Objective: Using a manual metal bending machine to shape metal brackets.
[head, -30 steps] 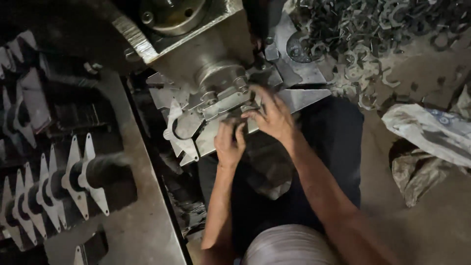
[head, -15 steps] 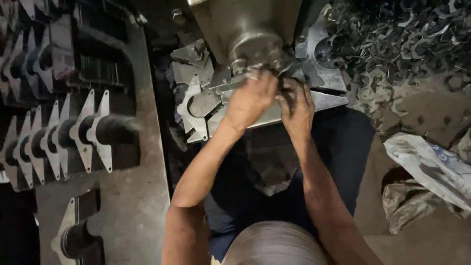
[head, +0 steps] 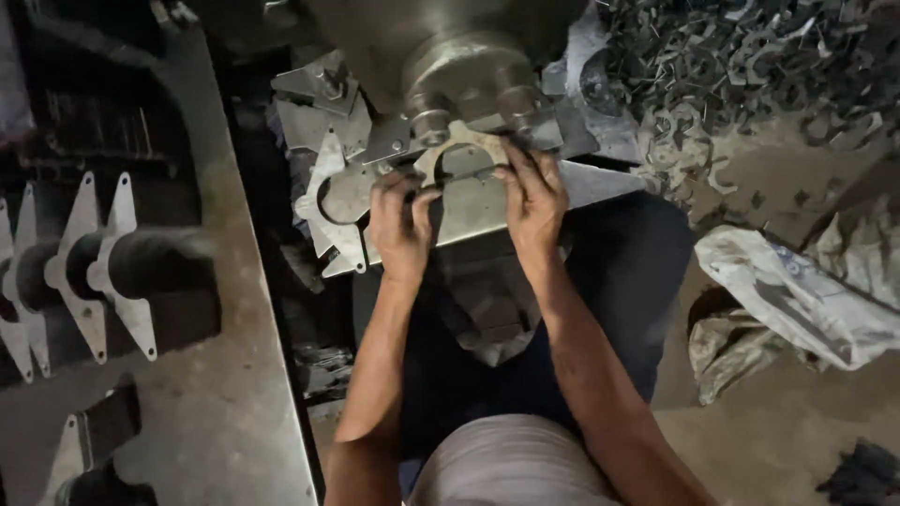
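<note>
Head view, looking down on a seated person at a press machine (head: pixel 469 56). A flat metal plate with a curved cut-out (head: pixel 459 159) is held at the machine's bed (head: pixel 487 211), directly beneath the two round cylinders of the ram. The left hand (head: pixel 401 225) is closed on the plate's lower left edge, fingers curled over it; the right hand (head: pixel 534 201) is laid on the plate's right side, fingers spread and pressed flat. Both hands are seen touching the plate. Just to the left of the left hand, a second cut plate with a round opening (head: pixel 333 201) is shown lying against the bed's left edge. On the steel worktop (head: pixel 234 403) at the left, a row of pointed flat blanks (head: pixel 103 272) is threaded upright on a dark bar, near the worktop's left edge. A heap of metal offcuts (head: pixel 750 66) is seen on the floor at the upper right, and a crumpled sack (head: pixel 806 300) lies on the floor at the right.
</note>
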